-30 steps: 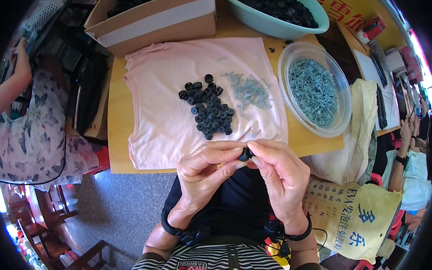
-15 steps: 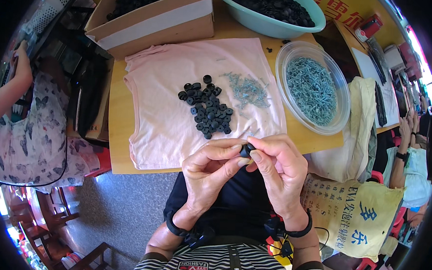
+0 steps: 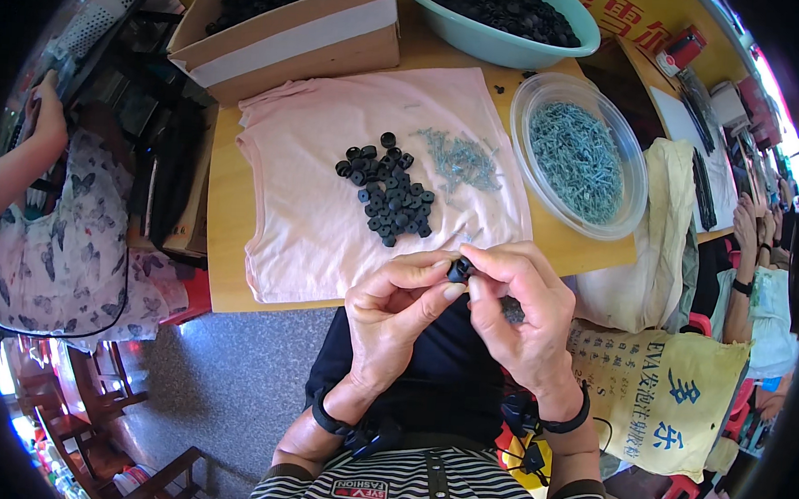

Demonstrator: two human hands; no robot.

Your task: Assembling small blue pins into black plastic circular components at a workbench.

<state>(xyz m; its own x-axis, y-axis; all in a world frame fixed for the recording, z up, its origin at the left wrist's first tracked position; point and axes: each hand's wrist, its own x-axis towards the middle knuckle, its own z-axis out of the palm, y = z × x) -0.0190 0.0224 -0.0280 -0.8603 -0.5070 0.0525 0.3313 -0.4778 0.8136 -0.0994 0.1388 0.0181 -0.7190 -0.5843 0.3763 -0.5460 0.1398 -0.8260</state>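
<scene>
Pinching a small black washer [image 3: 458, 269] between them, both hands meet just off the near edge of the bench [image 3: 226, 242], above the person's lap. Left hand [image 3: 395, 313] has thumb and forefinger closed on the washer from 8 o'clock; right hand [image 3: 517, 308] grips it from 4 o'clock, fingers curled in tight, a few small pieces tucked in its palm, too dim to tell what. Black bands sit on both wrists.

Beyond the hands, at 12 o'clock, a pink cloth [image 3: 312, 201] is spread over the bench. On it lies a heap of black washers [image 3: 386, 188], and just beside that at 2 o'clock a loose scatter of screws [image 3: 461, 159]. Further right, a clear tub [image 3: 549, 91] holds many more screws. At the far edge stand a cardboard box [image 3: 293, 40] and a green basin [image 3: 506, 45], both loaded with black parts. Another person's arm [image 3: 20, 162] shows at far 9 o'clock.
</scene>
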